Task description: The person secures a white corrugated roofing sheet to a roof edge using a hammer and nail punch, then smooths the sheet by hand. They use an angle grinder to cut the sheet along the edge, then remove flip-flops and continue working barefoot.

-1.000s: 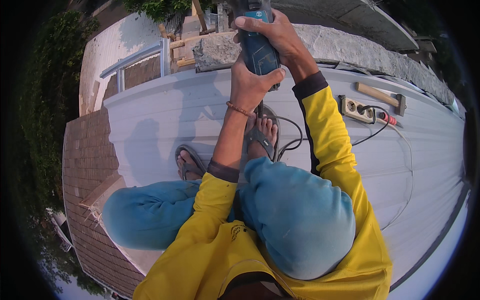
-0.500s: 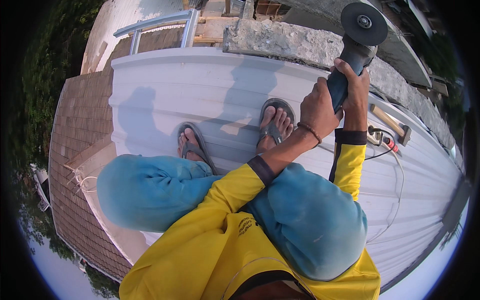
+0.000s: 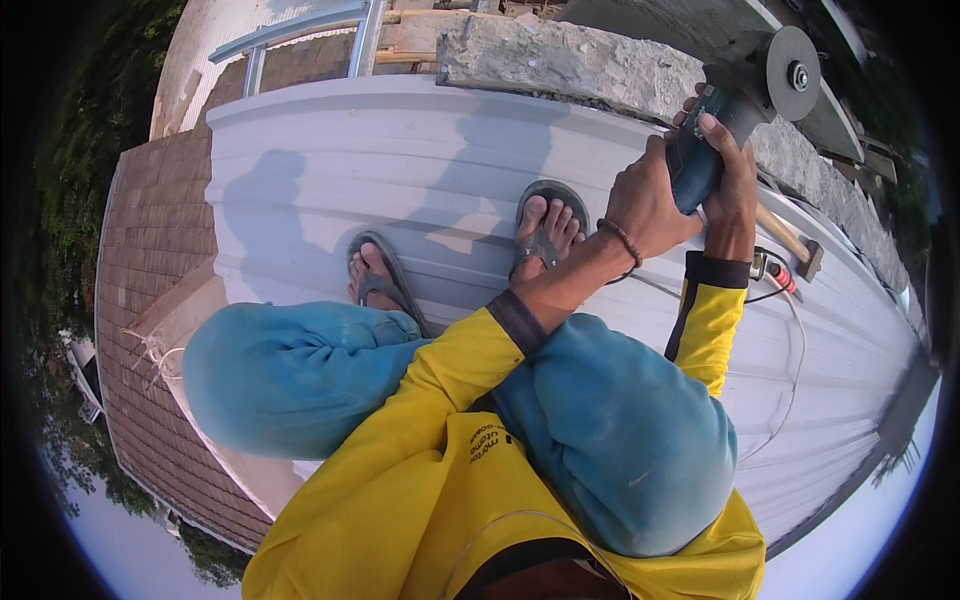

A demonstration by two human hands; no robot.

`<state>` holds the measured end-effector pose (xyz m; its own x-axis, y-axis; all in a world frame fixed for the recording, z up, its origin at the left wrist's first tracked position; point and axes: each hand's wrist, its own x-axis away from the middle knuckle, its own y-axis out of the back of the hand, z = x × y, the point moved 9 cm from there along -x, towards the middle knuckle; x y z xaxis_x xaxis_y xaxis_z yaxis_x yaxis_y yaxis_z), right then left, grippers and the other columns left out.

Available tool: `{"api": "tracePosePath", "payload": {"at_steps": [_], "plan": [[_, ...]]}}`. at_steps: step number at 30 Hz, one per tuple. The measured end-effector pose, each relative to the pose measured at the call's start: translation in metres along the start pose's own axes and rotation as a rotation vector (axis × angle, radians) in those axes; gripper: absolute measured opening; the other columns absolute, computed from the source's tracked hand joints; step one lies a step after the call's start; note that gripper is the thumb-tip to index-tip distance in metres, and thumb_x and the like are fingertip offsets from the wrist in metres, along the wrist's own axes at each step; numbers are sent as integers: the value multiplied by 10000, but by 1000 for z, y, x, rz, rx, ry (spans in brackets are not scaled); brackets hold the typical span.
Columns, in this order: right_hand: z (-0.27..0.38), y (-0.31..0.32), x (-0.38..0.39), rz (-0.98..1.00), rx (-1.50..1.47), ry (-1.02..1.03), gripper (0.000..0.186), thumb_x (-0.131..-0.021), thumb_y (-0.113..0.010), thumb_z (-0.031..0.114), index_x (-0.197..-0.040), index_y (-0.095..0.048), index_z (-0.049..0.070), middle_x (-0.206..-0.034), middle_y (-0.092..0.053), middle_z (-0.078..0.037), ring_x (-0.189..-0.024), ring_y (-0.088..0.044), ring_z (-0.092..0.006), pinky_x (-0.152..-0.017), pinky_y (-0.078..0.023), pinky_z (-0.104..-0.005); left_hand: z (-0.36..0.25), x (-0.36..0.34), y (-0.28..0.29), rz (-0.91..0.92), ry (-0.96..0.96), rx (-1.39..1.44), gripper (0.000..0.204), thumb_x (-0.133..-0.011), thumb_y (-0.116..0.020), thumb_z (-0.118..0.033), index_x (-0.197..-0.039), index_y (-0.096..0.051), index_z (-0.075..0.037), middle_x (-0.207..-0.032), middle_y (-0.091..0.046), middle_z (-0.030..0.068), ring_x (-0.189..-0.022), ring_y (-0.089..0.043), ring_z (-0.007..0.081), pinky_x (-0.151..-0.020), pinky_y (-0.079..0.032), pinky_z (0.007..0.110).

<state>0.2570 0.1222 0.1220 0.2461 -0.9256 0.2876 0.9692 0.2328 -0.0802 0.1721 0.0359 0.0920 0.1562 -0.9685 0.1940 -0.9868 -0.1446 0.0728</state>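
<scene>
An angle grinder (image 3: 703,150) with a dark blue-green body is held out at the upper right, raised over the roof sheets. Its round cutting disc (image 3: 791,72) faces right, its flat side partly turned toward me. My left hand (image 3: 645,203) wraps round the lower left of the body. My right hand (image 3: 729,172) grips it from the right, the thumb lying along the casing and fingertips showing past the far side. Just beyond the grinder lies the rough edge of a concrete beam (image 3: 570,62); whether the disc touches anything I cannot tell.
I squat in sandals on white corrugated metal roofing (image 3: 330,180). A hammer (image 3: 790,240) and a red-ended plug with cable (image 3: 783,278) lie right of my right wrist. A metal frame (image 3: 300,38) stands far left, above a brown tiled roof (image 3: 150,260).
The grinder has been turned and tilted, so its disc has swung rightward and slightly down. Both hands have stayed on it, the right hand shifting its grip. My view has shifted slightly.
</scene>
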Motion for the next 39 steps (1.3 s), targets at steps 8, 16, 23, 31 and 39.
{"api": "tracePosePath", "payload": {"at_steps": [8,16,23,31,39], "plan": [[-23,28,26,-203,165,-104,382,-803,-836,200,-1063,-681,-33,-904,-712,-101,-793,-679,-166,-739,-549,-289,11,24,-19,-34,59,-76,706,-695,-894,-263,-1112,-423,57,-998,-642,289,-898,-689,474,-749,-568,524],[-18,32,35,-240,144,-2,277,-777,-777,177,-945,-670,-16,-834,-699,-81,-724,-669,-152,-678,-547,-300,12,25,-26,47,54,-145,723,-706,-898,-266,-1166,-431,40,-1000,-688,267,-940,-709,449,-790,-575,489],[-12,43,44,-230,137,55,419,-726,-803,224,-1024,-640,-21,-886,-687,-84,-789,-652,-160,-741,-540,-309,3,12,-38,323,-96,46,737,-646,-915,-200,-1208,-498,32,-1075,-697,193,-968,-715,303,-852,-571,392],[31,67,97,-366,325,245,595,-724,-826,287,-1170,-590,-28,-996,-666,-111,-944,-635,-205,-891,-510,-355,-20,31,-71,358,-129,51,729,-663,-914,-242,-1206,-494,5,-1098,-681,208,-981,-711,317,-853,-566,402],[66,186,195,-771,223,219,421,-778,-804,206,-1096,-624,-1,-936,-677,-74,-819,-660,-155,-771,-546,-307,-40,36,-105,859,-244,-185,741,-767,-870,-230,-1380,-504,-32,-1260,-648,137,-1127,-653,241,-937,-538,419]]}}
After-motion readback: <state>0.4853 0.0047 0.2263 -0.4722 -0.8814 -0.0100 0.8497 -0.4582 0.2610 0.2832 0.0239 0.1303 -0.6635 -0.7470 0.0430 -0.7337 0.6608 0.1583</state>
